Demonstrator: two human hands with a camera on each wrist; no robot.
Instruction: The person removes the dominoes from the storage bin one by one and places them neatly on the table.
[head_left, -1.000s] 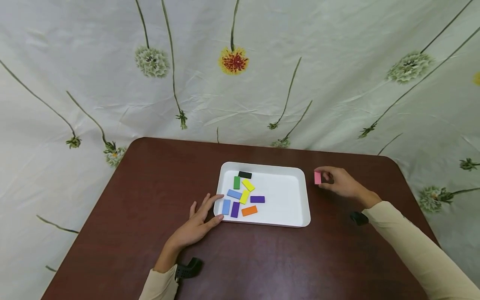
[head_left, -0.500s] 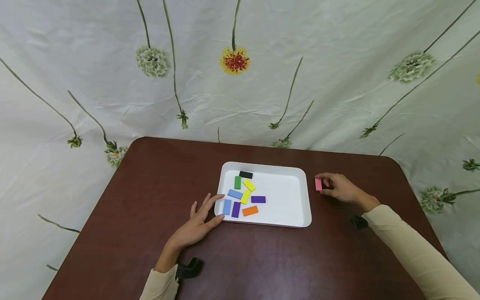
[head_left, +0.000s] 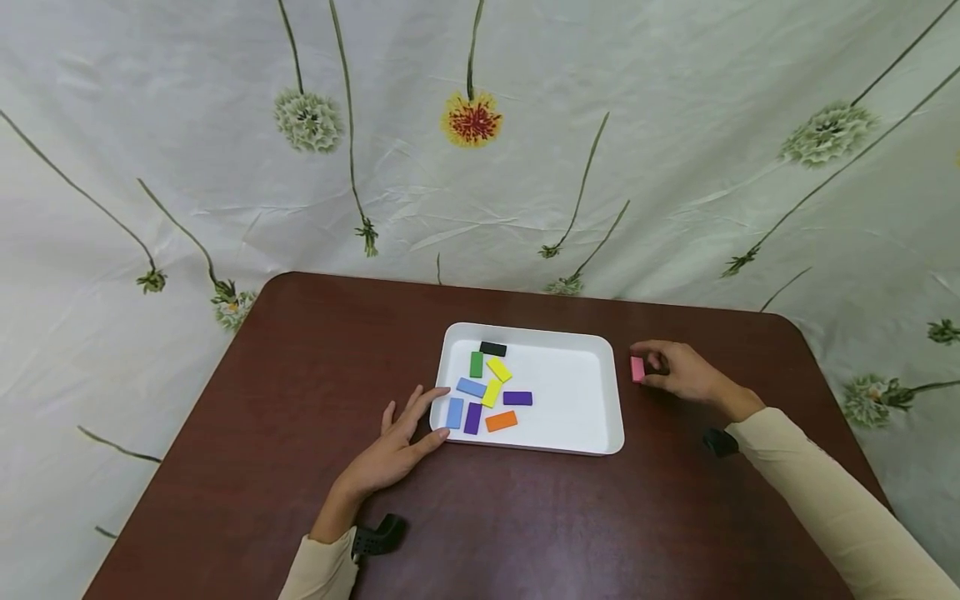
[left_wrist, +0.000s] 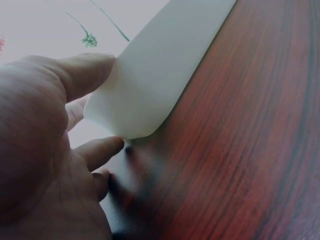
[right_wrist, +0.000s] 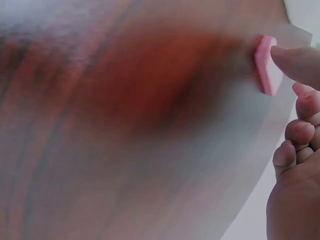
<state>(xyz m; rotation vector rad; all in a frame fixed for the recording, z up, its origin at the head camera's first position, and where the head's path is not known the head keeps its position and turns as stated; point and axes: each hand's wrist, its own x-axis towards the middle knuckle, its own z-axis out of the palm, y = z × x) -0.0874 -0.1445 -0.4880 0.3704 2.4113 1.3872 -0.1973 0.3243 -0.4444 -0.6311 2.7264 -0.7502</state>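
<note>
Left hand (head_left: 388,457): wide, touching white tray (head_left: 573,396) at eight o'clock.
Right hand (head_left: 684,371): narrow; cannot tell if gripping.
Pink block (head_left: 637,369): outside tray, three o'clock; pinch edges lightly.

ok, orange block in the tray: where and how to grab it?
Probably pinch the orange block mid-length across its long edges, coming down from above. It lies flat inside the rimmed white tray; both long edges look free, while its left end sits near a purple block.

Dk brown tbl (head_left: 540,517) (bit shiny) w/ wrinkled floral cloth (head_left: 675,142) behind.
</note>
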